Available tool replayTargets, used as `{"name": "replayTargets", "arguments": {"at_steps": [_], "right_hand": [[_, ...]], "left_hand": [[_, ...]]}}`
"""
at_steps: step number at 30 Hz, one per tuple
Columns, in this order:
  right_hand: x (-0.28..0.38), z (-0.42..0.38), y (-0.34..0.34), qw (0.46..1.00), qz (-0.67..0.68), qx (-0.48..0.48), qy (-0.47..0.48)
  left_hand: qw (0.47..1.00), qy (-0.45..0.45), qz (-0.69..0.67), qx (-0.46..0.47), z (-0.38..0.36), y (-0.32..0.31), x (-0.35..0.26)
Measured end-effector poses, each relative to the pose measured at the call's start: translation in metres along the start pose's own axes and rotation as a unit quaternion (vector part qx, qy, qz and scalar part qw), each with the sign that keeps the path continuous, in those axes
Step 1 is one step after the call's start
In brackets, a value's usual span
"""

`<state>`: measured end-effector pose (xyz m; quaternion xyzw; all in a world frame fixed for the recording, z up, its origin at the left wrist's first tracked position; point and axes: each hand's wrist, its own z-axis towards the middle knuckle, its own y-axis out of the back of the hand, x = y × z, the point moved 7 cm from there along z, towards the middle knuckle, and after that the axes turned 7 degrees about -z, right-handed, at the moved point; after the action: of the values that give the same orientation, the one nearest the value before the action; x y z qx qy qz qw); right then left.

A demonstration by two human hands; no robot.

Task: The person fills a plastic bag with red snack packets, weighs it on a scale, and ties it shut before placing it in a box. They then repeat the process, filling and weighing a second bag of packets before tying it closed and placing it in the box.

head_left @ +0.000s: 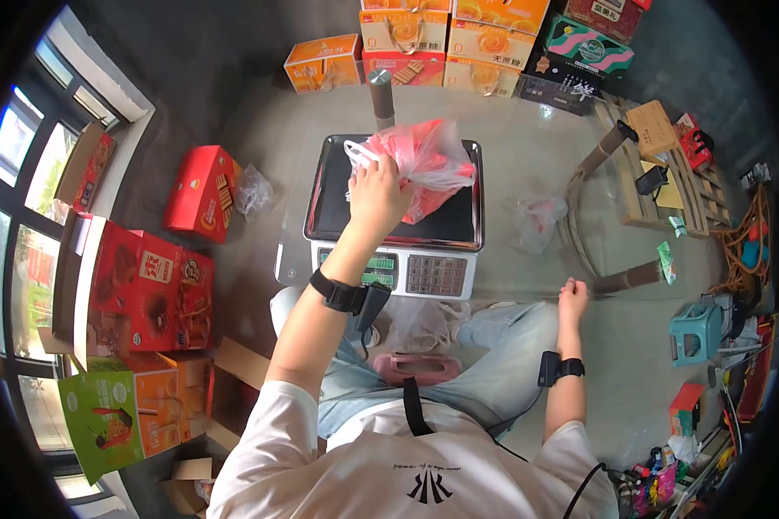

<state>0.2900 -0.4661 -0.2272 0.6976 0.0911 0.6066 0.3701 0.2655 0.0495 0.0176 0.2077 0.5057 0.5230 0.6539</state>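
A clear plastic bag with red and pink contents point(428, 169) rests on the black top of a digital scale point(329, 208). My left hand point(378, 192) reaches over the scale, its fingers closed on the bag's white handles at the bag's left side. The scale's green displays and keypad face me. My right hand point(573, 298) is off to the right by the glass table's edge, its fingers curled; nothing shows in it.
Another plastic bag point(541, 216) lies on the glass table right of the scale. Brown posts point(381, 99) rise beyond and at the right. Red boxes point(203, 192) stand left, orange cartons point(405, 33) at the back. A teal stool point(697, 335) stands right.
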Motion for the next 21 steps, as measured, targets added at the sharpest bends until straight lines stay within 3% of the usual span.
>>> {"name": "replayTargets", "arguments": {"at_steps": [2, 4, 6, 7, 8, 10, 12, 14, 15, 18, 21], "right_hand": [[0.026, -0.007, -0.014, 0.998, 0.044, 0.023, 0.031], [0.09, -0.028, -0.035, 0.985, 0.112, 0.071, 0.109], [0.202, -0.065, -0.041, 0.96, 0.122, 0.118, 0.222], [0.252, -0.084, -0.044, 0.934, 0.196, 0.123, 0.271], [0.298, -0.1, -0.042, 0.923, 0.142, 0.128, 0.335], [0.385, -0.142, -0.032, 0.847, 0.069, 0.067, 0.523], [0.413, -0.162, -0.053, 0.824, 0.017, 0.079, 0.561], [0.41, -0.17, -0.087, 0.802, -0.018, 0.121, 0.585], [0.406, -0.17, -0.098, 0.807, 0.037, 0.149, 0.57], [0.402, -0.182, -0.094, 0.801, 0.071, 0.083, 0.589], [0.36, -0.151, -0.095, 0.902, 0.173, 0.059, 0.391]], "left_hand": [[1.0, 0.003, -0.02, 0.01, -0.002, 0.001, 0.001], [0.987, 0.042, -0.089, 0.13, -0.006, -0.011, 0.003], [0.988, 0.022, -0.096, 0.122, -0.013, -0.009, -0.002], [0.992, -0.021, -0.091, 0.087, -0.017, -0.002, -0.008], [0.993, -0.065, -0.086, 0.052, -0.022, 0.005, -0.015], [0.993, -0.087, -0.075, 0.034, -0.037, 0.018, -0.026], [0.991, -0.112, -0.075, -0.008, -0.05, 0.035, -0.032], [0.991, -0.111, -0.067, -0.02, -0.06, 0.047, -0.029], [0.993, -0.098, -0.069, -0.024, -0.063, 0.05, -0.021], [0.991, -0.092, -0.074, -0.057, -0.072, 0.064, -0.003], [0.965, 0.066, -0.203, -0.151, -0.079, 0.085, 0.046]]}}
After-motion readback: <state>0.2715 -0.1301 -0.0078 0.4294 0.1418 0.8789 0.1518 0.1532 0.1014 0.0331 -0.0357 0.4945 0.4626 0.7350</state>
